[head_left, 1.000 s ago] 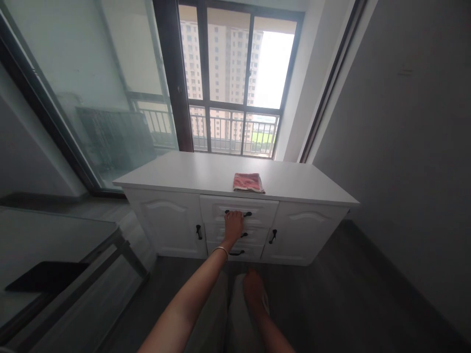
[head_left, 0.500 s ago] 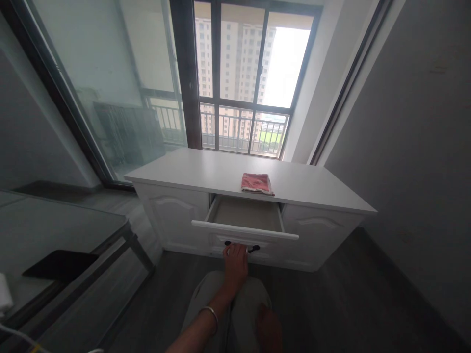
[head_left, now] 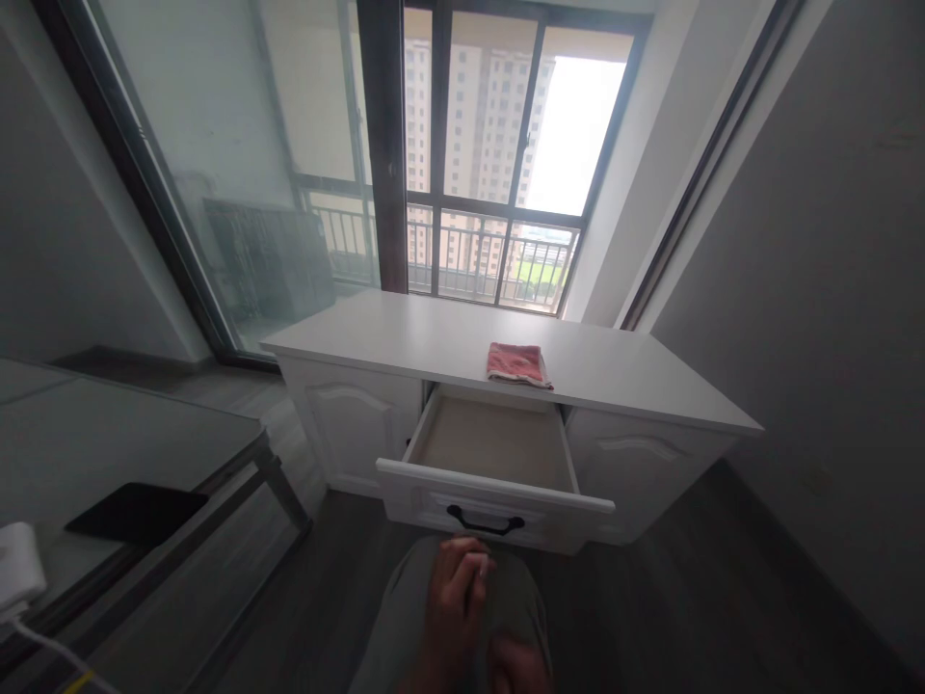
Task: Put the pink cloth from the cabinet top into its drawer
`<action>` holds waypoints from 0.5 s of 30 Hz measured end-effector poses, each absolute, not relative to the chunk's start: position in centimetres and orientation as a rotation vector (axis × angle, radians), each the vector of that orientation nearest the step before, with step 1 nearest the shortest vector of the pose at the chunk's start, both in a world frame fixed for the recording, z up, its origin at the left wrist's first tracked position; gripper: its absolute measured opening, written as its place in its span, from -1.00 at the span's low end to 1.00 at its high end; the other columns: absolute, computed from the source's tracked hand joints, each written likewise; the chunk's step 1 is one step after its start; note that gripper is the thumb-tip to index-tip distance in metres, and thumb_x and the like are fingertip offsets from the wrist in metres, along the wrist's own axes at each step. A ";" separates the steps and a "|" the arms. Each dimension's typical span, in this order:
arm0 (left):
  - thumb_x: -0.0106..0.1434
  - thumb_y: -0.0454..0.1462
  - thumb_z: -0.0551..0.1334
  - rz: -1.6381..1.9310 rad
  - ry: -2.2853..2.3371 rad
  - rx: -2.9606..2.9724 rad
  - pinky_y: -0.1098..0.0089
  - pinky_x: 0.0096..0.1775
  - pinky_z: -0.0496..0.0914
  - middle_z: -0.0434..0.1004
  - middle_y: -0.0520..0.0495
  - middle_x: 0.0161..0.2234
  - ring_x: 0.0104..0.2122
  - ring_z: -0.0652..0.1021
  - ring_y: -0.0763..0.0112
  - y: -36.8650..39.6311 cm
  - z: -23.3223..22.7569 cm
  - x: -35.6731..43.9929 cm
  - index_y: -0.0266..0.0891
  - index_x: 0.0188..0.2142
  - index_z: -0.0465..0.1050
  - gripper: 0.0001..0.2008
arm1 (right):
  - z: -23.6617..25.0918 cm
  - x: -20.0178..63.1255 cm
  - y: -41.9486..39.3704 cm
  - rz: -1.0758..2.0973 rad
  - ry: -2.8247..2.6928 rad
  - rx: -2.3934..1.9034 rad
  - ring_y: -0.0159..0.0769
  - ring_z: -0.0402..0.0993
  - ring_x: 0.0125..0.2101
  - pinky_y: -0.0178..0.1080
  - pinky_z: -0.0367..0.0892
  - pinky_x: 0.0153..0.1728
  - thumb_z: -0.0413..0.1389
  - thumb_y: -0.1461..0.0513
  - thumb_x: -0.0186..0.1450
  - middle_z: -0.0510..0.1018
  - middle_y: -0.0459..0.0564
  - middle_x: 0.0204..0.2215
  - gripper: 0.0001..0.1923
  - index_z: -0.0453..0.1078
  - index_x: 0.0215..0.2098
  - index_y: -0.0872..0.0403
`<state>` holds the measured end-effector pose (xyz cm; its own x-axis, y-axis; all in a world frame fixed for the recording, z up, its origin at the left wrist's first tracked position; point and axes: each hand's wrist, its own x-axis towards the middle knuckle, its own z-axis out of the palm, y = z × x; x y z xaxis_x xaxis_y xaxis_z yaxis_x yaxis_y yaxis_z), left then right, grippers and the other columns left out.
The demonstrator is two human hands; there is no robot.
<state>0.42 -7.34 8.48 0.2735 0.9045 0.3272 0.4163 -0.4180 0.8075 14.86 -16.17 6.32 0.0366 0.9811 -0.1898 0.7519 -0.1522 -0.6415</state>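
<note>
A white drawer (head_left: 498,485) stands pulled out from the middle of a white cabinet (head_left: 354,429), and its inside shows bare. On its front is a black handle (head_left: 486,523). My left hand (head_left: 457,583) is just below that handle, apart from it, over my knees. Its fingers are loosely bent, slightly apart, with nothing in them. My right hand (head_left: 518,660) is low by my right knee, dark and smeared, so its fingers cannot be made out. A folded red cloth (head_left: 518,364) with a pale edge lies on the cabinet top, behind the drawer.
To the left stands a table (head_left: 145,414) bearing a dark flat object (head_left: 137,513) and a white charger-like block (head_left: 18,569) with a cable. Glass sliding doors (head_left: 310,116) rise behind the cabinet. A grey wall (head_left: 816,289) is on the right.
The drawer has come further out toward me. My left hand has let go of its handle and drawn back toward my knees. The view has shifted slightly.
</note>
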 end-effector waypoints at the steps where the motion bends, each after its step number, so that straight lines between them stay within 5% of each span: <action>1: 0.65 0.03 -0.10 1.030 1.204 1.937 0.01 0.20 0.54 0.69 -0.26 0.01 0.10 0.61 -0.04 -7.8 7.6 -0.5 0.04 -0.12 0.68 -0.43 | 9.4 14.9 -15.1 0.795 -1.824 -1.778 -0.04 0.65 -0.34 -0.10 0.60 -0.16 0.07 0.10 0.31 0.63 0.05 -0.45 -0.73 0.27 -0.57 -0.15; 6: 0.55 0.03 0.03 0.587 1.183 1.914 0.03 0.25 0.56 0.77 -0.20 -0.07 0.03 0.68 -0.03 -5.9 2.9 -4.6 0.01 -0.18 0.71 -0.53 | 26.2 18.9 -3.3 0.057 -1.788 -1.361 -0.10 0.54 -0.21 -0.13 0.52 -0.08 0.00 0.29 0.40 0.56 0.03 -0.35 -0.76 0.46 -0.34 -0.06; 9: 0.51 -0.16 0.10 0.520 1.312 2.004 0.03 0.35 0.50 0.78 -0.20 0.04 0.15 0.68 0.00 -3.4 1.2 -5.6 -0.07 -0.11 0.74 -0.63 | 33.7 21.8 7.8 -0.214 -1.697 -1.398 0.01 0.47 0.26 0.10 0.41 0.35 0.03 0.31 0.42 0.58 0.23 0.24 -0.56 0.55 0.19 0.07; 12: 0.45 -0.32 0.14 0.508 1.419 2.091 0.11 0.44 0.40 0.67 -0.22 0.28 0.33 0.59 0.07 -2.3 0.4 -5.2 -0.14 0.07 0.72 -0.61 | 36.9 23.0 16.7 -0.132 -1.706 -1.758 0.14 -0.03 0.62 0.31 0.02 0.56 0.07 0.19 0.58 0.04 0.39 0.66 -0.33 0.22 0.59 0.21; 15: 0.38 -0.40 0.18 0.398 1.468 2.117 0.17 0.51 0.29 0.52 -0.23 0.44 0.45 0.48 0.13 -2.4 0.2 -4.0 -0.20 0.24 0.63 -0.50 | 35.8 22.5 20.6 0.235 -1.915 -2.084 0.12 -0.32 0.68 0.35 -0.30 0.56 -0.27 0.04 0.73 -0.29 0.60 0.68 -0.25 -0.03 0.66 0.41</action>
<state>-4.00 -2.36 0.20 0.3665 0.9287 -0.0560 0.7730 -0.2704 0.5739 22.55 20.62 35.83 0.0979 0.9918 0.0819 0.9426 -0.0661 -0.3273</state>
